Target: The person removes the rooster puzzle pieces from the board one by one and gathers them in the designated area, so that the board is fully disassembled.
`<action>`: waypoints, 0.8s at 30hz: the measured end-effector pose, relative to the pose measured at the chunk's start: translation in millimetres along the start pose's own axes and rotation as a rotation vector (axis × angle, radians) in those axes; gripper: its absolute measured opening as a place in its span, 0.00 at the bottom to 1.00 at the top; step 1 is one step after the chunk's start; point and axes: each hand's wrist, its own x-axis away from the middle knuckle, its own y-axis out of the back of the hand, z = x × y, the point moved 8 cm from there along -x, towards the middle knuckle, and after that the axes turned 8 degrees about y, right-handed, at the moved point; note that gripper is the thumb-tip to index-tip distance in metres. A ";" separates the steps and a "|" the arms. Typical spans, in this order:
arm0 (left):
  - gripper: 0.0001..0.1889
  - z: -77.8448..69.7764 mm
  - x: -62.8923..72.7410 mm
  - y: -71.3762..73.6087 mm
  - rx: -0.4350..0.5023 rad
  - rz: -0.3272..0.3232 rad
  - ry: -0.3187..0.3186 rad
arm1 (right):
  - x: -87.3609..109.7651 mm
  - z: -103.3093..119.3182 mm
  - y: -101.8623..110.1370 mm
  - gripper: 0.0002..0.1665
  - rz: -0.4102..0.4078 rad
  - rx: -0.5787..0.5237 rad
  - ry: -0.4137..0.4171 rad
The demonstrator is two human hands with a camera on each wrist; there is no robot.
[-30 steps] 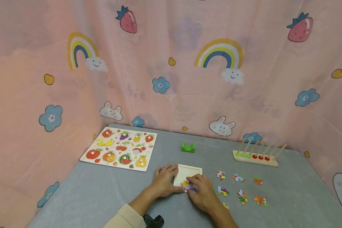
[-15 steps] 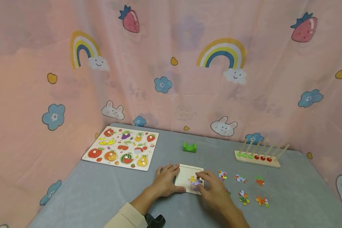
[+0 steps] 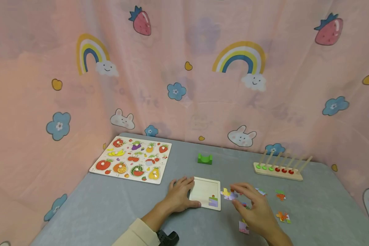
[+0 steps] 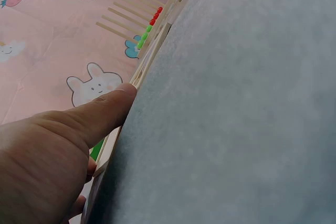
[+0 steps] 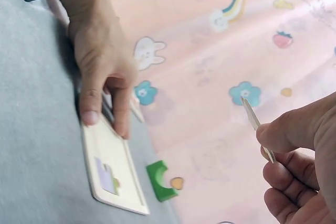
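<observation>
My left hand [image 3: 179,195] grips the near left corner of a small square wooden puzzle tray [image 3: 200,193], thumb along its near edge and fingers at its left side. The thumb [image 4: 107,109] touches that edge in the left wrist view. One purple and green jigsaw piece [image 3: 213,201] lies in the tray's near right corner. Just right of the tray, my right hand [image 3: 256,210] pinches a yellow and purple jigsaw piece [image 3: 228,193] between thumb and fingers. The pinched piece [image 5: 252,116] appears edge-on, raised off the table, in the right wrist view.
Loose jigsaw pieces lie to the right, including an orange piece [image 3: 283,217] and a purple piece [image 3: 243,227]; my right hand partly covers others. Behind stand a green block [image 3: 205,159] and a pegged bead stand [image 3: 278,171]. A fruit knob puzzle [image 3: 130,160] lies at left.
My right hand has carried the yellow and purple jigsaw piece rightward, from over the tray's near left to beyond its right edge. The piece in the corner now shows. My left hand stays put.
</observation>
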 end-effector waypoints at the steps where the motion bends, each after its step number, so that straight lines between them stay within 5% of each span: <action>1: 0.46 0.1 0.1 -0.4 -0.001 0.000 -0.001 | 1.6 0.5 4.0 0.30 -0.002 -0.006 -0.004; 13: 0.46 1.2 0.4 -1.8 0.006 0.009 0.007 | 27.7 -3.7 44.9 0.34 0.000 0.054 -0.042; 19: 0.46 0.9 0.2 -1.1 0.012 0.000 -0.001 | 41.1 -10.5 58.1 0.36 0.005 -0.048 0.004; 24: 0.46 0.8 -0.4 -0.2 0.010 0.003 -0.002 | 50.5 -15.8 64.7 0.34 0.014 -0.022 -0.033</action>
